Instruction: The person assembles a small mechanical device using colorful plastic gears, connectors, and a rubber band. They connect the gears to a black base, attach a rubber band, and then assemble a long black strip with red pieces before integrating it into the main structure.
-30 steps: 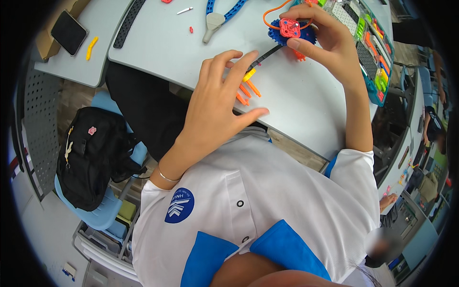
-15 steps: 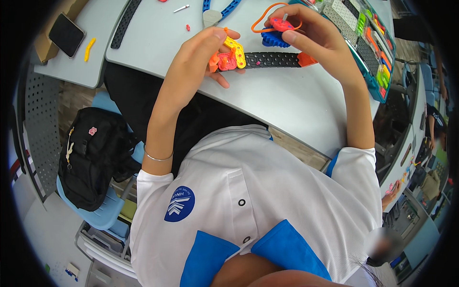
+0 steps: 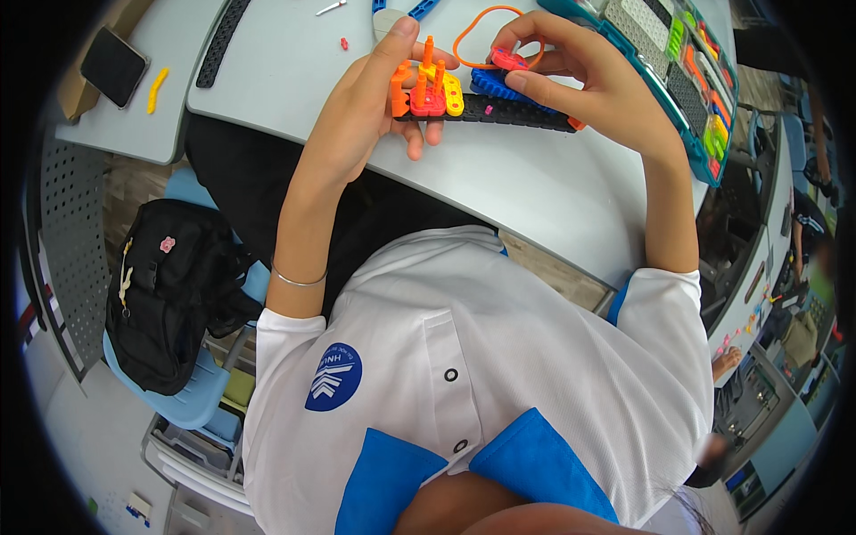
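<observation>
Upper centre of frame: right hand (image 3: 599, 82) pinches red hub (image 3: 510, 60) above blue gear (image 3: 492, 85), orange band (image 3: 456, 41) alongside; left hand (image 3: 352, 120) curls around black perforated beam's (image 3: 524, 114) left end, whether clamping cannot tell. Beam probably light, stiff plastic; best held mid-length, since upright orange pegs (image 3: 429, 50) might loosen.

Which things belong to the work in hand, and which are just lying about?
Work in hand:
black strip, orange pegs (left hand)
blue gear, red piece, orange band (right hand)
probably the parts tray

Apparently lying about:
phone
loose yellow piece
black backpack
</observation>
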{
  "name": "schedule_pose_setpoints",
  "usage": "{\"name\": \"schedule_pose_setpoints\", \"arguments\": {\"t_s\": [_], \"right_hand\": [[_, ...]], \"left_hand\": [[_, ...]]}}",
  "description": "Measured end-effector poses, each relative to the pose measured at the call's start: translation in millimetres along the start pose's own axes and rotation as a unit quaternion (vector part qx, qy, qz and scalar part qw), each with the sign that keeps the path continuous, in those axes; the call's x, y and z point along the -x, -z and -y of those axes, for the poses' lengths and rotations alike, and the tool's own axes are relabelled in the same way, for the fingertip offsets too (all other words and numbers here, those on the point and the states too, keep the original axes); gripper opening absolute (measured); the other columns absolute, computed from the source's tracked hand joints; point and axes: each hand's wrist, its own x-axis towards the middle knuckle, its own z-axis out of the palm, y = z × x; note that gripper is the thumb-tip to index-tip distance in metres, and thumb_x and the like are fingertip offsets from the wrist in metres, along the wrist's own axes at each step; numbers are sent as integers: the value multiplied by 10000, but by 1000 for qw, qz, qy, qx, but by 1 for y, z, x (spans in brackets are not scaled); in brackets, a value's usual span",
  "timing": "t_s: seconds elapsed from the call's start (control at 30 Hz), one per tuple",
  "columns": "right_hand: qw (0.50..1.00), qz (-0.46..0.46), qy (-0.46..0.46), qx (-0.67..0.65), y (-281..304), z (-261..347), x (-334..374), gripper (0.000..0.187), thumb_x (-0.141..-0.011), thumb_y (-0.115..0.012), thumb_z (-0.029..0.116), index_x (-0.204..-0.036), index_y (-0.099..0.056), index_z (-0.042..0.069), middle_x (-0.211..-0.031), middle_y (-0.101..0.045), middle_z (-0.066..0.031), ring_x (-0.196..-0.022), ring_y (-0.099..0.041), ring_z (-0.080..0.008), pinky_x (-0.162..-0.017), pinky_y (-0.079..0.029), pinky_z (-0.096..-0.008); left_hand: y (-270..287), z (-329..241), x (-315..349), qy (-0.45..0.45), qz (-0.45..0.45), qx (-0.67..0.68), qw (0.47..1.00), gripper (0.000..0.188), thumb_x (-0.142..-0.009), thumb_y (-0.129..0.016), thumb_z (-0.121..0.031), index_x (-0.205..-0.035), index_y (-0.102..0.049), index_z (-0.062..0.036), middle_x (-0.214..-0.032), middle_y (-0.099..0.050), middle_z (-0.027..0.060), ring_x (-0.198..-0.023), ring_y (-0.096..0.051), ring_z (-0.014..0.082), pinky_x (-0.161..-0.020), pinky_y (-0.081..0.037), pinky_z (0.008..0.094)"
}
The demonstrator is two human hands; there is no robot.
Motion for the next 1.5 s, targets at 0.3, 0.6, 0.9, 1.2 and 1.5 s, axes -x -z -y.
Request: {"name": "schedule_pose_setpoints", "arguments": {"t_s": [0.3,0.6,0.9,1.2,1.5], "right_hand": [[998,21,2,54,-2,1,1,313,-929,-714,160,-1179,-607,7,-1135,-642,-114,-1009,-654,-198,-901,-529,-320],[974,18,124,187,-9,-5,0,278,-927,-692,103,-1161,-600,-16,-1114,-655,-79,-982,-664,-200,-915,-542,-342],[954,-20,163,252,-19,9,6,310,-873,-729,47,-1155,-614,-9,-1077,-682,-93,-951,-664,-232,-913,-539,-352],[949,-34,171,263,-20,15,8,380,-815,-791,70,-1155,-633,5,-1086,-688,-91,-957,-666,-231,-892,-537,-352],[964,-11,154,216,-4,20,8,446,-891,-773,212,-1237,-588,2,-1157,-632,-133,-998,-650,-240,-871,-531,-336]], "left_hand": [[-4,1,-2,-1,-6,-10,1000,743,-1030,-348,-631,-1168,-647,35,-780,-638,104,-529,-619,124,-392,-477,205],[-6,-2,0,10,-15,2,1000,666,-1028,-416,-567,-1153,-642,46,-759,-640,96,-538,-619,139,-449,-515,252],[1,7,0,-42,22,10,999,575,-1071,-370,-447,-1207,-618,53,-765,-646,97,-591,-622,128,-503,-501,228],[2,10,3,-81,22,5,996,523,-1074,-323,-369,-1261,-587,42,-909,-673,113,-624,-617,117,-510,-469,212],[-4,13,6,-142,8,4,990,398,-1047,-388,-307,-1217,-593,-10,-874,-628,74,-688,-602,87,-566,-472,214]]}}
